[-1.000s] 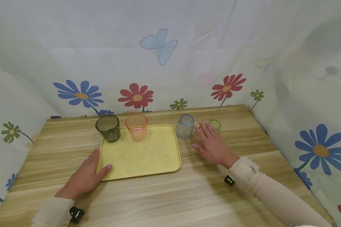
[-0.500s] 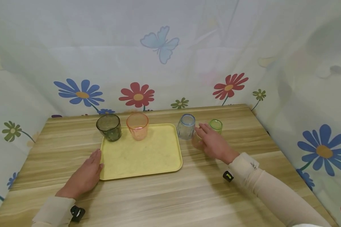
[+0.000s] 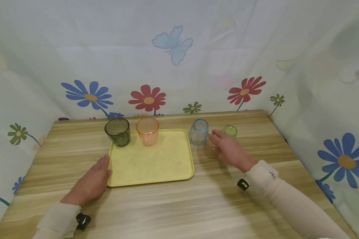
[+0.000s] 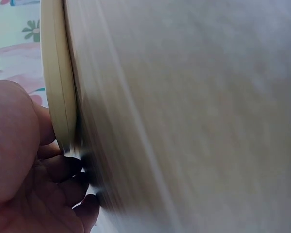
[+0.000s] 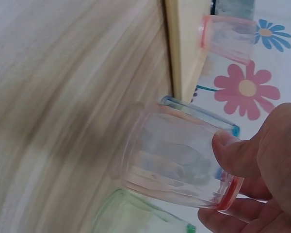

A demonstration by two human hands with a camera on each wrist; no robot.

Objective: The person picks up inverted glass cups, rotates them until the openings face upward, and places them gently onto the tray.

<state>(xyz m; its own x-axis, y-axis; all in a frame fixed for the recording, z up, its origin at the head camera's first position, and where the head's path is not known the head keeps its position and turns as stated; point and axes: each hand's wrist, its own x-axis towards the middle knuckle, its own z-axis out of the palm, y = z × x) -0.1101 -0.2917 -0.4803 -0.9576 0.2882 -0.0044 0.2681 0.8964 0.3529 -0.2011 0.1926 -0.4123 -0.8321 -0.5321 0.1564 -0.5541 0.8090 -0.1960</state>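
My right hand (image 3: 231, 151) pinches a clear, pink-tinted drinking glass (image 5: 177, 155) near its reddish base, thumb on one side and fingers on the other. The glass stands upside down, partly hidden by the hand in the head view. Right beside it are an upside-down blue-tinted glass (image 3: 199, 134) and a green-tinted glass (image 3: 230, 131). My left hand (image 3: 91, 181) lies along the left edge of a yellow tray (image 3: 152, 164), its fingers touching that edge. In the left wrist view, fingertips (image 4: 89, 206) reach down beside the tray's rim.
A dark grey-green glass (image 3: 118, 132) and an orange-pink glass (image 3: 148, 132) stand upright along the tray's back left. The wooden table (image 3: 167, 209) ends at a flower-printed curtain (image 3: 116, 59) behind and on both sides.
My right hand's fingers, spread over the pink-tinted glass earlier, have closed on it. My left thumb has drawn back off the tray to its edge. The head view has shifted slightly.
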